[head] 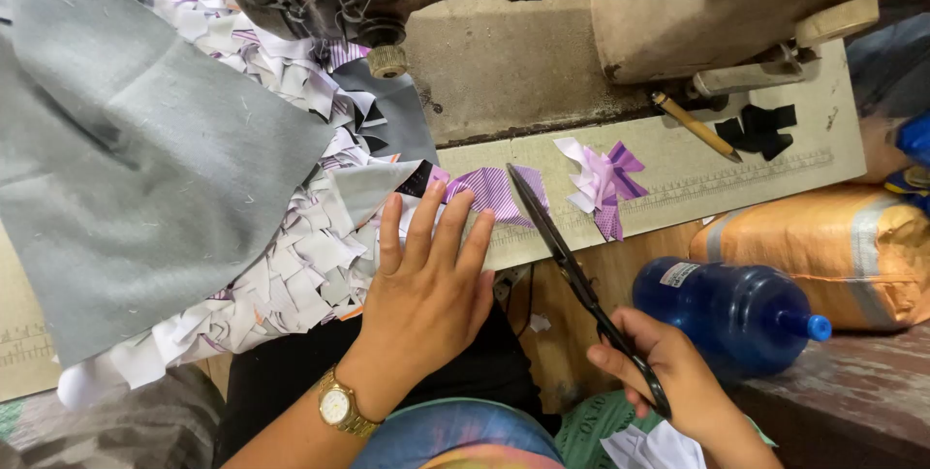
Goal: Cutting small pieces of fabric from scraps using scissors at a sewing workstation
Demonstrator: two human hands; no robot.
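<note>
A: What's furthest left?

B: A sheet of grey fabric (136,149) draped over the sewing table (678,178), with a long chain of small white and purple folded pieces (291,265) spilling out from under it.

A: And the left hand?

B: The left hand (426,285), with a gold wristwatch (337,407) on its wrist, lies flat with fingers spread, pressing on the end of the chain. Its fingertips are just beside a purple striped piece (489,193) at the table's edge.

A: The right hand?

B: The right hand (668,372) grips the handles of black scissors (572,270). The blades look nearly closed, tip resting against the striped piece.

A: Further right?

B: A loose cluster of purple and white scraps (603,183), a pencil (696,126), black scraps (758,130), and a blue plastic bottle (727,309) lying beside an orange sack (823,236).
</note>
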